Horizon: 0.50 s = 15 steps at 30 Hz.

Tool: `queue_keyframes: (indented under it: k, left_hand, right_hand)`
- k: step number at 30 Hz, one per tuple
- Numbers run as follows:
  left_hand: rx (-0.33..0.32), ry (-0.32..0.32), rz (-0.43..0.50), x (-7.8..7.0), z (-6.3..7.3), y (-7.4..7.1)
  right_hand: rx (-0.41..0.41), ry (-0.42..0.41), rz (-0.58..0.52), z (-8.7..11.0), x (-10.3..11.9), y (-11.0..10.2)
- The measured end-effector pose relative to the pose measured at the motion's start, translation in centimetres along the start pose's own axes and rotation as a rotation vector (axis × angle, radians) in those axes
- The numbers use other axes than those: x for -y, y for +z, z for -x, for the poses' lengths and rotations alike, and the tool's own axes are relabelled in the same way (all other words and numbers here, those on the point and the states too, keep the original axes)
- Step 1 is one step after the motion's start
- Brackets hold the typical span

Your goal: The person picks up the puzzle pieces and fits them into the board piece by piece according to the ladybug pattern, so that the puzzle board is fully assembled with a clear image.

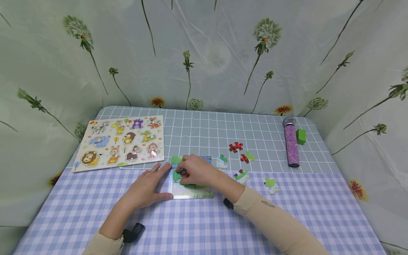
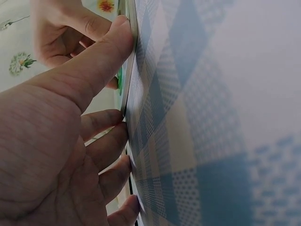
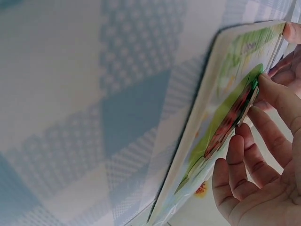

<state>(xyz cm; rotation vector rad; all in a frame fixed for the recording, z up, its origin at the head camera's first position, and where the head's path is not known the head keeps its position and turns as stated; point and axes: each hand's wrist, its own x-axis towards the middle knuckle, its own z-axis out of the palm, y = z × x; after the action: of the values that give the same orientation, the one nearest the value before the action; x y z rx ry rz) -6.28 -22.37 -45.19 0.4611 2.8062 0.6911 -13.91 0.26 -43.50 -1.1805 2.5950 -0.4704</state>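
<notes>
A small picture puzzle board (image 1: 192,194) lies on the checked cloth, with grass along its near edge. My left hand (image 1: 146,187) rests at its left side, fingers spread on the table and thumb touching the board's edge. Over the upper left of the board, my right hand (image 1: 199,171) pinches a puzzle piece with green and red on it (image 1: 176,176), mostly covered by the fingers. In the right wrist view, thumb and fingertips meet at the green edge (image 3: 256,84), beside a red ladybug-like picture (image 3: 230,117) on the board.
Loose jigsaw pieces lie to the right, including a red one (image 1: 235,147), a green-and-white one (image 1: 222,162) and another (image 1: 271,185). An animal puzzle board (image 1: 119,141) stands back left. A purple glittery microphone (image 1: 291,145) and a green block (image 1: 301,136) are back right.
</notes>
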Motion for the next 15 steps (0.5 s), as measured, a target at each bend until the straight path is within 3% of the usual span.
queue_keyframes:
  k: [15]
  left_hand:
    - [-0.01, 0.015, -0.005, 0.12, -0.05, 0.1]
  right_hand:
    - [-0.005, 0.016, 0.033, -0.12, 0.18, 0.08]
